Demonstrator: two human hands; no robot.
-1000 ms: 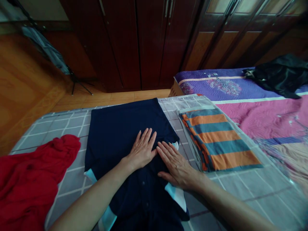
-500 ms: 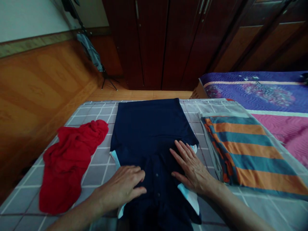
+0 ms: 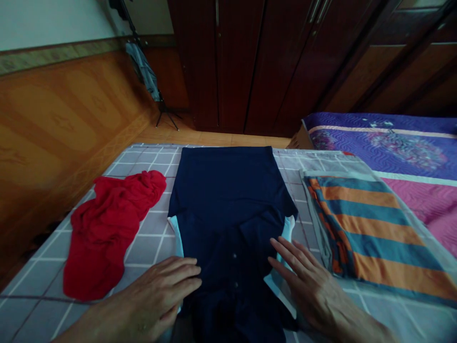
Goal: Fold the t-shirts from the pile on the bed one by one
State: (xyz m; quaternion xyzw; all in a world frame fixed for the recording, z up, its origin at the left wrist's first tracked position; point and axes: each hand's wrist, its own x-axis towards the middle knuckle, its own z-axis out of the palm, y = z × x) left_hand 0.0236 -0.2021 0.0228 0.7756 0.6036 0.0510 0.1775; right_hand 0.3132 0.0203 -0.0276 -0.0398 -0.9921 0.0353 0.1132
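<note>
A dark navy shirt (image 3: 228, 190) lies spread in the middle of the bed, its buttoned placket toward me and light blue trim along both sides. My left hand (image 3: 169, 288) rests at the shirt's left edge, fingers stretched out and pointing right. Over the light trim on the right side lies my right hand (image 3: 303, 278), flat with its fingers extended. Neither hand grips the cloth. The near end of the shirt runs out of view at the bottom.
A crumpled red garment (image 3: 107, 228) lies to the left. On the right are folded clothes, topped by an orange and teal striped one (image 3: 374, 224). Everything rests on a grey checked sheet (image 3: 150, 247). Beyond stand a dark wardrobe (image 3: 243, 71) and a purple-pink bed cover (image 3: 392, 138).
Both hands have slid nearer to me and outward toward the shirt's side edges. The fabric around the placket looks flatter. The whole view has shifted slightly.
</note>
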